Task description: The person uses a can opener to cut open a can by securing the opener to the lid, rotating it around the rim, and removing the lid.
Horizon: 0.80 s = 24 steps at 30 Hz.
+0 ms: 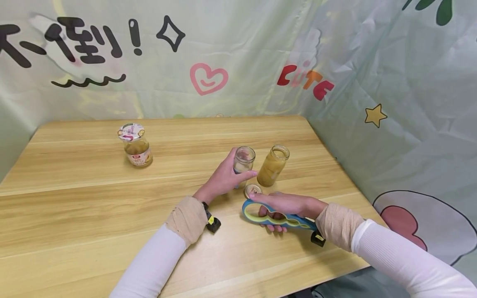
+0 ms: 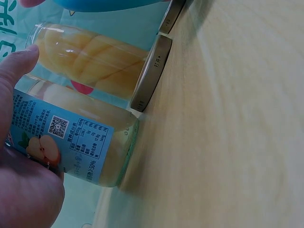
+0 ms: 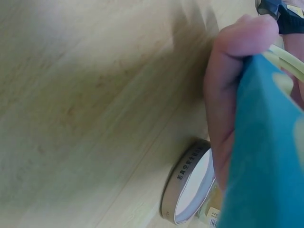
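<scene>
My left hand [image 1: 226,176] holds an uncapped glass jar [image 1: 243,166] upright on the table, thumb across its near side. Its blue label [image 2: 61,137] shows an apple. My right hand [image 1: 288,203] grips a blue and yellow-green jar opener [image 1: 306,224], fingers curled through its looped frame. Just right of the held jar stands a second uncapped jar [image 1: 273,167] with yellow fruit pieces inside. A round metal lid [image 1: 253,190] lies in front of the jars, close to my right thumb. In the left wrist view, another lid [image 2: 172,15] shows behind the nearer one.
Toward the back left of the wooden table [image 1: 93,207] stands a capped jar [image 1: 138,151] of fruit with a patterned lid. Printed cloth [image 1: 246,49] hangs along the back and the right side of the table.
</scene>
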Each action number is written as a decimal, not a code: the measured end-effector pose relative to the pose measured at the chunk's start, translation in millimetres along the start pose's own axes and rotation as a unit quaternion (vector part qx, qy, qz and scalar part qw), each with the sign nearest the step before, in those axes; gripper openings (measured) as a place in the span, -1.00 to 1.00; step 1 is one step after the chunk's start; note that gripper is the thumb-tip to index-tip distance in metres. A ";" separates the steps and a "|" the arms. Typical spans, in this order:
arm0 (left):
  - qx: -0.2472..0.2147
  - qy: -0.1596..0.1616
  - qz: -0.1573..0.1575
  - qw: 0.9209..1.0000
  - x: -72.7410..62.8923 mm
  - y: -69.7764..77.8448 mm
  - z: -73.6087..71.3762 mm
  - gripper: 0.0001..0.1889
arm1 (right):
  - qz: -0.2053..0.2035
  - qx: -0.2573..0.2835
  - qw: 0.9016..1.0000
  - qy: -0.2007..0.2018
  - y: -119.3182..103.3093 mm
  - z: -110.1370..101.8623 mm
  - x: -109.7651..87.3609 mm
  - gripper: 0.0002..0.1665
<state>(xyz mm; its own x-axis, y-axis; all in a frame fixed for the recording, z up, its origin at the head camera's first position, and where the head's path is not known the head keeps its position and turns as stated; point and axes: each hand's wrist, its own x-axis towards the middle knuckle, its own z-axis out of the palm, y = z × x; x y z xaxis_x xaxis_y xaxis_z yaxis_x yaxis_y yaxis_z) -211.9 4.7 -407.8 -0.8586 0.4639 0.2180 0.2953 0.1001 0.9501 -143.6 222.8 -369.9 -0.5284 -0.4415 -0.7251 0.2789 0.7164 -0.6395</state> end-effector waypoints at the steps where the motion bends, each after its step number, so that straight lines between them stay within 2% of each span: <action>1: -0.001 0.000 0.000 1.000 -0.3 0.7 0.0 -0.36 | -0.002 -0.001 1.000 -0.001 -0.4 0.0 -0.3 0.09; 11: -0.006 -0.003 0.004 1.000 -1.0 1.7 -0.1 -0.34 | -0.012 -0.005 1.000 0.000 -2.8 1.9 -4.5 0.06; 20: -0.011 -0.003 -0.009 1.000 -0.7 1.3 0.3 -0.32 | -0.039 -0.030 0.999 0.009 -2.8 0.8 -5.8 0.04; 24: -0.014 -0.008 0.001 1.000 -0.3 2.4 0.6 -0.33 | -0.041 -0.036 0.998 0.013 -3.5 0.9 -7.2 0.00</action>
<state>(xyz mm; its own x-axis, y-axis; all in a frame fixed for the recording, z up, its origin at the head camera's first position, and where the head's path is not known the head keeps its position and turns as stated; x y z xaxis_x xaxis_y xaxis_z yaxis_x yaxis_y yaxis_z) -210.7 5.3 -405.7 -0.8510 0.4783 0.2169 0.2856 0.0750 0.9554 -140.1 223.0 -362.7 -0.5678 -0.4868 -0.6638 0.1760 0.7159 -0.6756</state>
